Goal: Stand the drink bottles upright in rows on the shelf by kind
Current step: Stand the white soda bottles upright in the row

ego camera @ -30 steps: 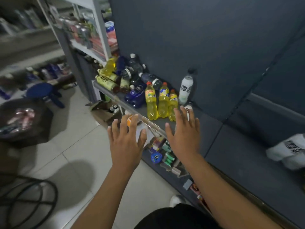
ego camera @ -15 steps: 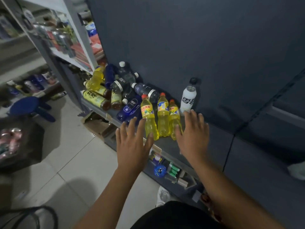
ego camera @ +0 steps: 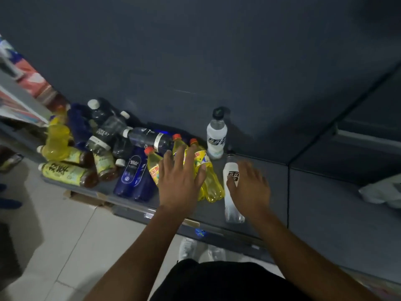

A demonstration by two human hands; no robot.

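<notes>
- Yellow bottles stand in a short row at frame centre; the left hand, fingers spread and holding nothing, has come down over them.
- The right hand, open, now reaches a white bottle, perhaps touching it; another stands behind.
- The heap at left stays unsorted on the shelf.
</notes>
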